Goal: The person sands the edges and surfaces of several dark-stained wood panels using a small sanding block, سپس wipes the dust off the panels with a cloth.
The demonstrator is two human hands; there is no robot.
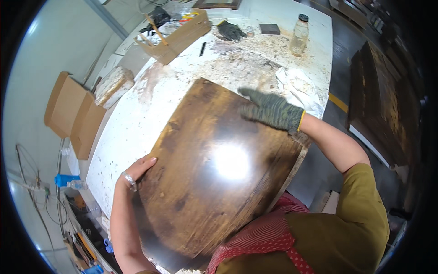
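Note:
A large brown wood-grain board (182, 182) with a glossy face lies tilted across the worktable in front of me, its near side close to my apron. My bare left hand (139, 168), a metal watch at the wrist, grips the board's left edge; its thumb shows on top and the other fingers are hidden. My right hand (273, 110) wears a dark green knitted glove with a yellow cuff. It lies over the board's far right edge with the fingers apart and stretched out, their tips slightly blurred. A bright light reflection covers part of the board's middle.
On the stained white table (123, 132) stand a cardboard box of odds and ends (182, 39), a dark glove (231, 31), a dark block (269, 29), a glass bottle (299, 36) and a white cloth (299, 89). Stacked dark boards (378, 105) stand at the right.

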